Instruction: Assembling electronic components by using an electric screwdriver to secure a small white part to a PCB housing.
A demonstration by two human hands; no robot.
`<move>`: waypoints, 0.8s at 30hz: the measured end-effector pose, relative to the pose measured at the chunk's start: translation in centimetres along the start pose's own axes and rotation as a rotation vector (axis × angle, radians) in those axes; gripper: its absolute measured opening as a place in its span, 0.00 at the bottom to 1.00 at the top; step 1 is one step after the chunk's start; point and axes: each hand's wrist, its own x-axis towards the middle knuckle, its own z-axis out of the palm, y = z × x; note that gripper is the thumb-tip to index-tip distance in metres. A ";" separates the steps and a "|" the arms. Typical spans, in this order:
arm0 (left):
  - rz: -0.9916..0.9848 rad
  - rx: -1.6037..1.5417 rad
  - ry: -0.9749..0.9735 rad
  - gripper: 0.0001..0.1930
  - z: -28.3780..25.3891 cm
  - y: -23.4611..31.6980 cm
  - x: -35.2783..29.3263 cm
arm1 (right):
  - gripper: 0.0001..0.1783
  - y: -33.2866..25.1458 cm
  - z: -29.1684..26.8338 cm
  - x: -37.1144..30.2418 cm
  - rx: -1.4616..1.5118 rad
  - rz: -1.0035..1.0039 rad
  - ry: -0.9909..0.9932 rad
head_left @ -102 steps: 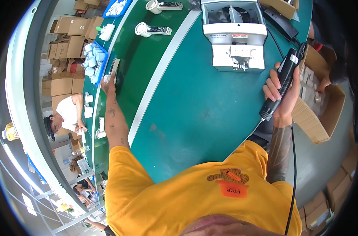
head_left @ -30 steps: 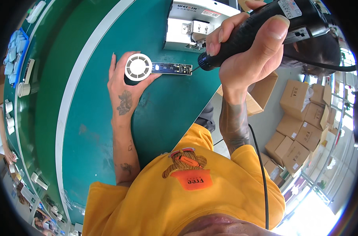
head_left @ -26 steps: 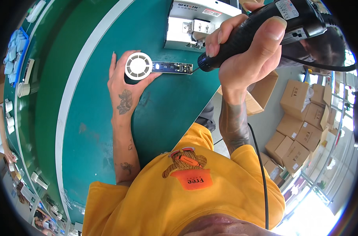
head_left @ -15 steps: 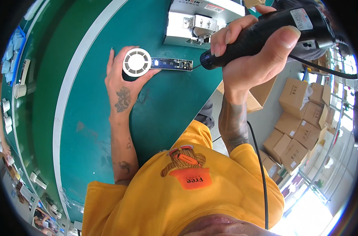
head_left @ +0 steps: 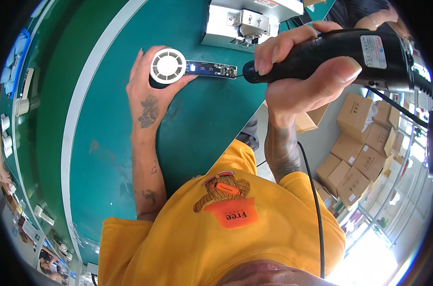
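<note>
Upper left of centre, the left hand (head_left: 149, 93) curls around a white plastic round-grilled device (head_left: 168, 66) with a dark circuit strip (head_left: 208, 69). The right hand (head_left: 304, 88) grips a black cylindrical electric screwdriver (head_left: 335, 50), tilted nearer level than before.

Seen from above, a person in a yellow T-shirt (head_left: 178, 238) works over a green surface (head_left: 192, 128). The left hand (head_left: 152, 97) grips a white device with a round slotted head (head_left: 168, 66); a narrow circuit board (head_left: 211, 69) extends rightward from it, one light glowing. The right hand (head_left: 302, 88) wraps around a black electric screwdriver (head_left: 321, 55), its thin bit at the board's far end. A metal machine (head_left: 226, 28) stands just beyond. Cardboard boxes (head_left: 352, 178) are stacked at right.
</note>
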 end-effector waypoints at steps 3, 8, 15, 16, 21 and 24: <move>-0.027 -0.042 -0.024 0.34 -0.1 0.2 0.1 | 0.47 1.2 -1.1 -0.1 0.126 -0.026 -0.058; -0.133 -0.129 -0.034 0.34 0.0 0.8 0.0 | 0.48 0.5 -2.4 1.3 0.363 -0.023 -0.232; -0.085 -0.112 -0.038 0.34 0.1 0.9 0.0 | 0.30 -2.6 3.0 8.0 0.126 -0.420 -0.012; -0.087 -0.097 -0.028 0.34 0.0 0.7 -0.2 | 0.26 -1.1 3.6 8.8 0.175 -0.499 -0.062; -0.124 -0.125 -0.043 0.35 0.1 0.9 0.0 | 0.22 -3.4 4.5 7.0 0.161 -0.239 0.001; -0.105 -0.104 -0.021 0.35 0.0 0.4 -0.3 | 0.26 -2.2 4.3 5.4 0.057 -0.205 0.023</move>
